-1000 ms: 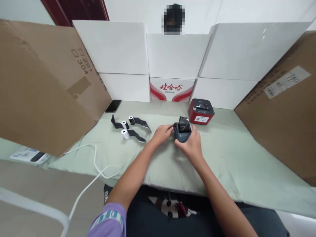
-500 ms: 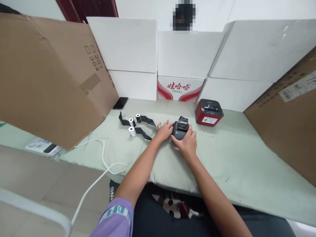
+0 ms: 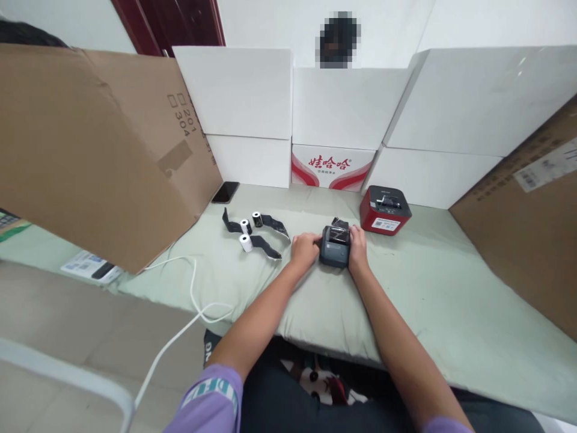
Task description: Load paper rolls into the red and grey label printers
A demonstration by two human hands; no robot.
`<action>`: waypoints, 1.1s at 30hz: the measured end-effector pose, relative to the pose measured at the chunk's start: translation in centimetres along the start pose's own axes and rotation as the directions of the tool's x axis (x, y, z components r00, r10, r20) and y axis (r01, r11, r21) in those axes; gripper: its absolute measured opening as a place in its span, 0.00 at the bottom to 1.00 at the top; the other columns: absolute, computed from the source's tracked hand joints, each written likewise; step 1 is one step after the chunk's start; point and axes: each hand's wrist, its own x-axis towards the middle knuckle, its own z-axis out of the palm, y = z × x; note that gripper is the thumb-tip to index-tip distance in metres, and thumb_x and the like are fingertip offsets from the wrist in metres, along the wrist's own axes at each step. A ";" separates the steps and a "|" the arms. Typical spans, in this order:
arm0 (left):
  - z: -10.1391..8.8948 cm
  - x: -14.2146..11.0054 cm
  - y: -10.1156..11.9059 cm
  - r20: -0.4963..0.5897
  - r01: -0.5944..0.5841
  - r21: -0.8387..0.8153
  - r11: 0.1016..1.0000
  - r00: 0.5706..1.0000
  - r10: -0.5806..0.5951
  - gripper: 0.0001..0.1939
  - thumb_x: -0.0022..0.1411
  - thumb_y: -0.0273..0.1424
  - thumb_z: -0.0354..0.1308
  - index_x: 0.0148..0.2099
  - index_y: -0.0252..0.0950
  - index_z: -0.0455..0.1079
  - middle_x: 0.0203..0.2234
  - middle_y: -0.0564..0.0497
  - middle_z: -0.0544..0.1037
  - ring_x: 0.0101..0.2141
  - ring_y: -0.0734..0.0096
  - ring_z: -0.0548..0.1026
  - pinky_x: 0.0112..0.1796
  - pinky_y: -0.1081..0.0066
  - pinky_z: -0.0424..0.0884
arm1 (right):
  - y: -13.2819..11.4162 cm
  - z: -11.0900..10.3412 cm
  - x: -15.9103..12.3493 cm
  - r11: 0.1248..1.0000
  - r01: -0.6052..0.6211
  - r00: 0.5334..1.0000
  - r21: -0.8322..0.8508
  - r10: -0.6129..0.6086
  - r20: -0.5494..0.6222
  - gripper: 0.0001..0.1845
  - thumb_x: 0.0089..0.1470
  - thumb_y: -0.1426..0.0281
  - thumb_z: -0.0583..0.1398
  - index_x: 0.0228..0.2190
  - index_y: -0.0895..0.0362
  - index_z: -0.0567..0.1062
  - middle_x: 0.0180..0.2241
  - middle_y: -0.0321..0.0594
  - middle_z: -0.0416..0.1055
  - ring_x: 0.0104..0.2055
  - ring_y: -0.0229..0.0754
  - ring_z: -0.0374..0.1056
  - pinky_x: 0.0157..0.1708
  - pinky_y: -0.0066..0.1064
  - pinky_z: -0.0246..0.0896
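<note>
A dark grey portable receipt printer [image 3: 335, 254] sits on the green cloth in front of me, with black paper [image 3: 340, 223] sticking out at its back. My left hand [image 3: 305, 251] presses on its left side, fingers curled in. Along its right side lies my right hand [image 3: 358, 248], closed against the edge. Between them the two hands hold the printer. To the left are paper rolls: a white one [image 3: 246, 243], a second one [image 3: 246, 227] and a darker one [image 3: 256, 219], each with a black strip unrolled.
A red and black printer [image 3: 385, 210] stands at the back right. White boxes [image 3: 246, 162] wall off the back, and brown cardboard [image 3: 112, 150] rises at the left. A phone [image 3: 225, 192] lies by the boxes; a white cable [image 3: 193, 288] trails over the front left edge.
My right hand has shifted from the printer's front corner to its right side, uncovering the front. My left fingers have curled in. The view has tilted slightly.
</note>
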 end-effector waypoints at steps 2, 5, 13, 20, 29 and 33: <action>0.0 -0.2 0.1 0.028 -0.026 0.028 0.999 0.999 0.025 0.28 0.59 0.21 0.49 0.56 0.45 0.78 0.49 0.46 0.82 0.54 0.52 0.74 0.59 0.52 0.61 | -0.2 0.6 -0.7 0.998 -0.039 0.986 0.042 0.045 -0.162 0.43 0.60 0.40 0.43 0.66 0.53 0.55 0.61 0.49 0.67 0.65 0.52 0.63 0.62 0.48 0.61; -0.1 -0.6 0.3 0.039 -0.055 0.091 0.994 0.998 0.052 0.32 0.57 0.18 0.49 0.58 0.46 0.77 0.49 0.45 0.82 0.56 0.52 0.72 0.61 0.50 0.55 | -0.4 1.0 -1.3 0.990 -0.079 0.962 0.120 0.107 -0.251 0.40 0.59 0.43 0.49 0.63 0.54 0.60 0.61 0.50 0.67 0.65 0.51 0.62 0.63 0.48 0.59; 0.2 -1.0 0.5 0.006 -0.043 0.189 0.981 0.999 0.043 0.32 0.57 0.19 0.49 0.59 0.46 0.75 0.50 0.47 0.82 0.57 0.62 0.72 0.63 0.56 0.53 | -1.7 1.3 -1.8 0.979 -0.036 0.901 0.198 0.118 -0.418 0.26 0.58 0.52 0.54 0.50 0.56 0.69 0.48 0.45 0.76 0.52 0.47 0.71 0.56 0.42 0.62; 0.3 -0.2 0.1 -0.099 0.041 0.134 0.990 0.995 -0.027 0.25 0.60 0.21 0.50 0.53 0.46 0.80 0.45 0.48 0.84 0.50 0.61 0.77 0.59 0.61 0.60 | -4.2 0.6 -4.2 0.996 0.016 0.843 -0.089 -0.062 -0.535 0.18 0.62 0.59 0.51 0.42 0.57 0.73 0.34 0.44 0.79 0.37 0.46 0.73 0.43 0.37 0.64; 0.1 0.0 -0.4 -0.098 0.050 0.060 0.997 0.994 -0.044 0.25 0.60 0.22 0.51 0.53 0.44 0.80 0.46 0.48 0.84 0.48 0.63 0.80 0.55 0.68 0.68 | -3.3 0.6 -3.5 0.991 0.129 0.926 0.030 -0.109 -0.362 0.23 0.63 0.57 0.51 0.50 0.58 0.74 0.53 0.50 0.76 0.56 0.49 0.71 0.56 0.42 0.62; 0.2 0.1 -0.5 -0.106 0.036 0.048 0.998 0.994 -0.031 0.25 0.60 0.22 0.51 0.53 0.44 0.80 0.47 0.49 0.84 0.48 0.64 0.80 0.56 0.68 0.68 | -2.5 0.2 -2.2 0.997 0.062 0.964 0.047 -0.048 -0.260 0.26 0.62 0.55 0.51 0.53 0.56 0.72 0.58 0.49 0.72 0.62 0.48 0.67 0.63 0.44 0.57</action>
